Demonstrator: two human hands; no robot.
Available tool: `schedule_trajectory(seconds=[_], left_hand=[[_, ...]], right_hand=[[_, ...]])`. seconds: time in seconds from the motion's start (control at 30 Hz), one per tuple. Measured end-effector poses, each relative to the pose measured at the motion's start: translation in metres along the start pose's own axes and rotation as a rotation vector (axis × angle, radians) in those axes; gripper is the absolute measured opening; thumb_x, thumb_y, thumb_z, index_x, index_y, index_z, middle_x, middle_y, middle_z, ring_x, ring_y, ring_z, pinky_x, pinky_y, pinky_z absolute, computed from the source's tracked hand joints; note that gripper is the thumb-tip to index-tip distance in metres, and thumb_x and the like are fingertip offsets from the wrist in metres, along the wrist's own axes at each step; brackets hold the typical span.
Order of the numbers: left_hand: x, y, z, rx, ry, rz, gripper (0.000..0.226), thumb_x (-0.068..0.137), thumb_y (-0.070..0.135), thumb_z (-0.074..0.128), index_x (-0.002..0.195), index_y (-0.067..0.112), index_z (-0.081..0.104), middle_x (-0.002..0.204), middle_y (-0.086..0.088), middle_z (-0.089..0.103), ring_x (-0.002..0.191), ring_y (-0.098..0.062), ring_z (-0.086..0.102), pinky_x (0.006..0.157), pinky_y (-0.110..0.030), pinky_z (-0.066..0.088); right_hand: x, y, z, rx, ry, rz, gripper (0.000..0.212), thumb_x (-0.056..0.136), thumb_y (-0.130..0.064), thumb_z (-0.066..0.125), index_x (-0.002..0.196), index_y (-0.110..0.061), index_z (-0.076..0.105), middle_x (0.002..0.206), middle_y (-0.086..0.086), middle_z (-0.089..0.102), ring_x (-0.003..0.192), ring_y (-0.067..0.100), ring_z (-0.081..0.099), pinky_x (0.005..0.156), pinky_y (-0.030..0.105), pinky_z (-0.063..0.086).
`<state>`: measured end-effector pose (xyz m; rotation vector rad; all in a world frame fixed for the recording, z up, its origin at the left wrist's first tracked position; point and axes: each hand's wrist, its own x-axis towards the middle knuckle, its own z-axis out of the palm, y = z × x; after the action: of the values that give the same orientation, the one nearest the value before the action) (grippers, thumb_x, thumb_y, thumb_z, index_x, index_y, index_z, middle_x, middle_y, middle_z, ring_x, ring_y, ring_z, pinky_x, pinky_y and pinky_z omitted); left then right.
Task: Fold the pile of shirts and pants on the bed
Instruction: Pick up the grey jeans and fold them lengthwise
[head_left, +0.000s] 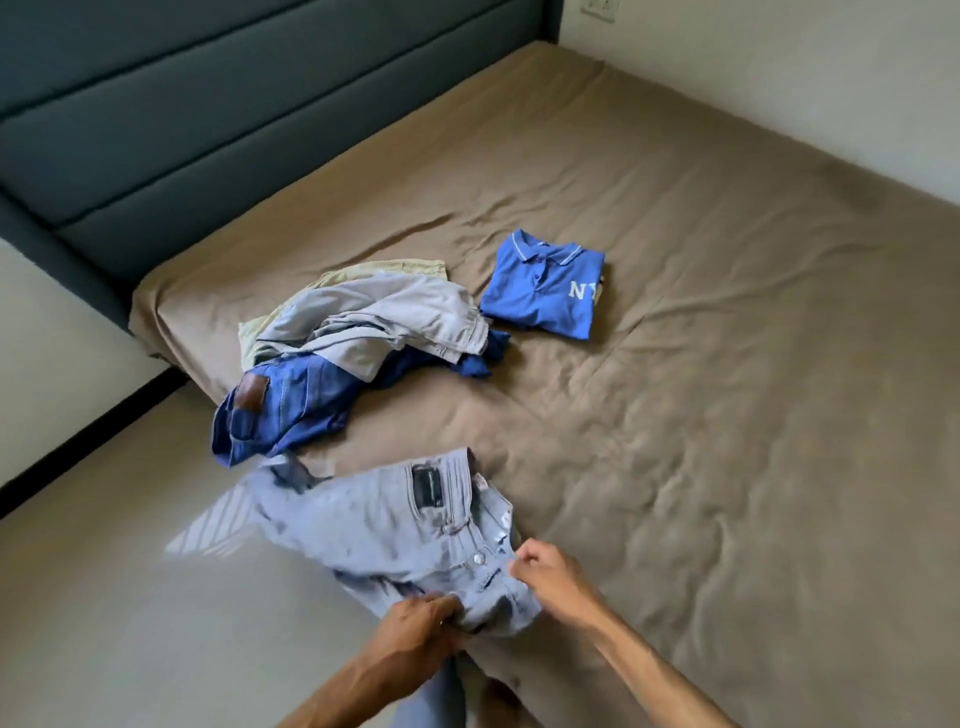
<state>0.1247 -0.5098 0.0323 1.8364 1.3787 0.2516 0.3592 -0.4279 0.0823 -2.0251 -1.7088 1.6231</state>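
Pale grey-blue jeans (384, 525) hang over the bed's near left corner, waistband up and blurred by motion. My left hand (415, 631) grips the lower end of the waistband. My right hand (545, 569) pinches the waistband near the button fly. Behind them lies a loose pile: dark blue jeans (285, 405) with a brown patch, a light grey garment (384, 319) on top and a beige piece (384, 267) under it. A folded blue polo shirt (545, 286) with white letters lies to the right of the pile.
The bed (727, 415) has a wrinkled tan sheet and a dark padded headboard (182, 104) along the left. Light floor (104, 571) runs beside the bed's left edge. A white wall (831, 78) borders the far right side.
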Motion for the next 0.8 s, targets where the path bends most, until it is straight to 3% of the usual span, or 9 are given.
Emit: schedule_trajectory(seconds=[0.07, 0.17, 0.23, 0.37, 0.43, 0.5, 0.63, 0.73, 0.8], left_hand=[[-0.020, 0.032, -0.026, -0.097, 0.057, 0.026, 0.017, 0.090, 0.042, 0.070, 0.095, 0.032, 0.056, 0.084, 0.025, 0.059, 0.086, -0.008, 0.063, 0.073, -0.028, 0.047], [-0.037, 0.076, -0.087, -0.135, 0.348, 0.100, 0.041, 0.091, 0.049, 0.075, 0.127, 0.037, 0.057, 0.127, 0.019, 0.060, 0.122, -0.001, 0.055, 0.103, -0.021, 0.043], [-0.048, 0.100, -0.138, -0.078, 0.296, 0.212, 0.064, 0.091, 0.048, 0.076, 0.146, 0.038, 0.043, 0.146, 0.014, 0.049, 0.137, -0.003, 0.045, 0.114, -0.023, 0.035], [-0.075, 0.140, -0.216, 0.042, 0.109, 0.243, 0.069, 0.090, 0.052, 0.075, 0.148, 0.032, 0.042, 0.131, 0.017, 0.047, 0.119, -0.005, 0.048, 0.105, -0.028, 0.041], [-0.083, 0.158, -0.237, -0.004, 0.189, 0.204, 0.078, 0.085, 0.052, 0.082, 0.147, 0.026, 0.044, 0.130, 0.016, 0.053, 0.116, -0.007, 0.054, 0.101, -0.026, 0.043], [-0.103, 0.176, -0.257, -0.040, 0.375, 0.195, 0.080, 0.078, 0.065, 0.082, 0.143, 0.042, 0.043, 0.126, 0.016, 0.061, 0.114, -0.004, 0.056, 0.101, -0.033, 0.046], [-0.149, 0.173, -0.278, 0.052, 0.695, 0.101, 0.078, 0.080, 0.075, 0.071, 0.144, 0.050, 0.034, 0.136, 0.014, 0.049, 0.125, -0.004, 0.036, 0.107, -0.034, 0.027], [-0.177, 0.163, -0.280, 0.202, 0.773, 0.310, 0.064, 0.097, 0.058, 0.062, 0.150, 0.048, 0.028, 0.162, -0.002, 0.038, 0.142, -0.024, 0.046, 0.113, -0.049, 0.037], [-0.189, 0.168, -0.277, 0.341, 0.815, 0.341, 0.064, 0.096, 0.051, 0.070, 0.149, 0.040, 0.036, 0.168, -0.008, 0.027, 0.140, -0.024, 0.048, 0.110, -0.045, 0.036]], right_hand=[[-0.035, -0.033, -0.025, -0.134, -0.027, -0.164, 0.014, 0.094, -0.030, 0.066, 0.085, -0.018, 0.064, 0.064, -0.007, 0.054, 0.056, 0.000, 0.044, 0.059, 0.021, 0.038], [-0.088, -0.092, -0.064, -0.388, -0.107, -0.434, 0.013, 0.093, -0.036, 0.063, 0.088, -0.023, 0.063, 0.069, -0.004, 0.056, 0.065, 0.009, 0.051, 0.064, 0.030, 0.041], [-0.125, -0.141, -0.085, -0.611, -0.107, -0.559, 0.016, 0.094, -0.040, 0.059, 0.097, -0.025, 0.063, 0.076, -0.001, 0.059, 0.075, 0.019, 0.059, 0.069, 0.036, 0.047], [-0.186, -0.236, -0.122, -0.872, 0.050, -0.866, 0.034, 0.091, -0.063, 0.045, 0.112, -0.040, 0.059, 0.091, -0.001, 0.065, 0.087, 0.019, 0.058, 0.078, 0.041, 0.050], [-0.213, -0.273, -0.147, -0.885, 0.131, -1.034, 0.026, 0.095, -0.056, 0.050, 0.105, -0.036, 0.064, 0.089, -0.008, 0.067, 0.081, 0.008, 0.044, 0.076, 0.034, 0.044], [-0.254, -0.310, -0.172, -0.863, 0.199, -1.166, 0.017, 0.098, -0.043, 0.058, 0.099, -0.030, 0.069, 0.089, -0.010, 0.067, 0.082, 0.002, 0.038, 0.077, 0.028, 0.038], [-0.322, -0.360, -0.221, -0.763, 0.347, -1.273, 0.016, 0.100, -0.032, 0.064, 0.099, -0.020, 0.074, 0.093, -0.007, 0.068, 0.088, 0.009, 0.059, 0.084, 0.032, 0.050], [-0.356, -0.375, -0.246, -0.620, 0.363, -1.305, 0.012, 0.099, -0.024, 0.069, 0.102, -0.015, 0.076, 0.098, -0.005, 0.071, 0.094, 0.013, 0.068, 0.086, 0.034, 0.054], [-0.371, -0.382, -0.251, -0.557, 0.351, -1.355, 0.012, 0.097, -0.018, 0.070, 0.102, -0.010, 0.076, 0.098, 0.000, 0.073, 0.093, 0.013, 0.068, 0.084, 0.030, 0.054]])
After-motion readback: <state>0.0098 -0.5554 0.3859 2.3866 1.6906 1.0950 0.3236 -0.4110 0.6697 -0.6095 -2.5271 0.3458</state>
